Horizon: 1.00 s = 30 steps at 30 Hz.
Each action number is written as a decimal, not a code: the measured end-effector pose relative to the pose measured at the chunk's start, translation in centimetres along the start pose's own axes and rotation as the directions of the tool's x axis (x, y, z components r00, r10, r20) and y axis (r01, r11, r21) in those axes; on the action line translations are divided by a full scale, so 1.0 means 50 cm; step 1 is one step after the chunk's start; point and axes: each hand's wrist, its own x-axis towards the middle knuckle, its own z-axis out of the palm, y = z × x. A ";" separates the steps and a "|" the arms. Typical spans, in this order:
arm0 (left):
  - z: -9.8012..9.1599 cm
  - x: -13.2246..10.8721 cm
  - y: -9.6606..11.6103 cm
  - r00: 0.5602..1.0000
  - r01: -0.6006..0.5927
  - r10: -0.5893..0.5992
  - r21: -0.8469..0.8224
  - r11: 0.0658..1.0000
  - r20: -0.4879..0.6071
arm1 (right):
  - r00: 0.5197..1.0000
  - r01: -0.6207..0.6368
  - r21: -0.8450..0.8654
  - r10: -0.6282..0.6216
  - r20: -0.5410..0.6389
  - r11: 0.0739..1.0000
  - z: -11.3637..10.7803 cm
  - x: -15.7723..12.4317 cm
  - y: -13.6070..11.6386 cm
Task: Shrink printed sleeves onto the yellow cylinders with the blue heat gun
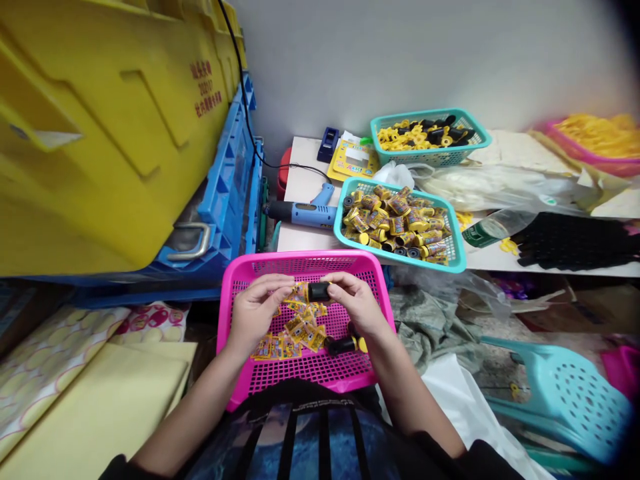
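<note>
Action over the pink basket (280, 259) on the lap: left hand (257, 308) and right hand (357, 303) each pinch one end of a small black tube (319, 291), held sideways just above the basket. A yellow label (299, 291) sits at the tube's left end, under the left fingertips. Loose yellow labels (295, 333) litter the basket floor, with a second black tube (343, 345) by the right wrist. On the table beyond, a teal basket (453, 263) holds labelled tubes, with a blue glue gun (305, 212) just left of it.
</note>
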 end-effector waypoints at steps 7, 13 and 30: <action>0.004 -0.007 0.006 0.997 0.020 -0.019 -0.008 1.000 0.077 | 0.998 0.056 -0.060 -0.057 -0.012 0.997 0.014 -0.012 0.010; 0.009 -0.013 0.018 0.960 0.209 -0.195 -0.055 0.976 0.200 | 0.985 0.158 -0.062 -0.162 -0.060 0.985 0.032 -0.018 0.027; 0.032 -0.025 0.016 0.961 0.195 -0.185 -0.029 0.980 0.208 | 0.986 0.051 0.109 -0.067 0.150 0.993 0.053 -0.007 0.076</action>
